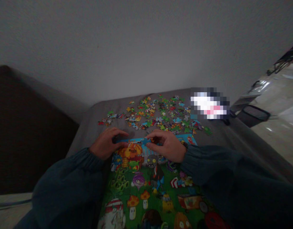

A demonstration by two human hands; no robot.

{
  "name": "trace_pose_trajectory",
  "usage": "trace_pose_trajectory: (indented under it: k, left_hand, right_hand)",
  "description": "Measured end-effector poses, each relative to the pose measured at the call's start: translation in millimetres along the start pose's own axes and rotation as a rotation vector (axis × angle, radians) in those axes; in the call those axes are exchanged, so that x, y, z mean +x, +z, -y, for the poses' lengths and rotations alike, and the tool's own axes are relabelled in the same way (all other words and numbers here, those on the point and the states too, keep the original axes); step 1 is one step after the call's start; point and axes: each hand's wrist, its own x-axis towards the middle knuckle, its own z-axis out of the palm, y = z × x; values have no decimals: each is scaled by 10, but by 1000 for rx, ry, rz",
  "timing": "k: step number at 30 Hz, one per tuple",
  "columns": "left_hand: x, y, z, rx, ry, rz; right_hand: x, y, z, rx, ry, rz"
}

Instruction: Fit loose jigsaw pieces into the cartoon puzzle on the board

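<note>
1. A large, flat jigsaw puzzle of printed cardboard, green with cartoon figures and a blue far border (pixel 151 184), lies at the near side of a surface draped in plain grey cloth (pixel 96 111).
2. The person's left hand (pixel 108 143) is at the puzzle's far left corner, thumb and fingers apart; the thumb tip is by an orange pumpkin picture (pixel 132 151).
3. The right hand (pixel 167 144) reaches over the far border, its thumb and forefinger closed on a small, sky-blue jigsaw piece (pixel 146 140). The dim light hides whether that piece is fully seated.
4. Many loose, multicoloured jigsaw pieces (pixel 158 119) are scattered on the cloth beyond the puzzle, left to right.
5. To fit the piece well, it would probably help to match its blue to the border, line up tabs and sockets, then press straight down with a fingertip. The left hand could steady the neighbouring edge, since thin cardboard may lift or slide on soft cloth.
</note>
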Motion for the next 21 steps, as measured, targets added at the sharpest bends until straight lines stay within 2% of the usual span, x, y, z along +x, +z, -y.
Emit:
trace_pose_trajectory:
  k: [5, 10, 13, 21]
  left_hand:
    - [7, -11, 12, 46, 36, -31]
    - [5, -18, 37, 28, 100, 16]
    - [2, -28, 59, 30, 94, 41]
    - [8, -42, 100, 59, 28, 15]
  right_hand:
    - [0, 5, 5, 27, 3, -6]
    - [1, -2, 23, 8, -2, -4]
    - [1, -2, 15, 15, -1, -5]
    - [-3, 10, -7, 27, -3, -9]
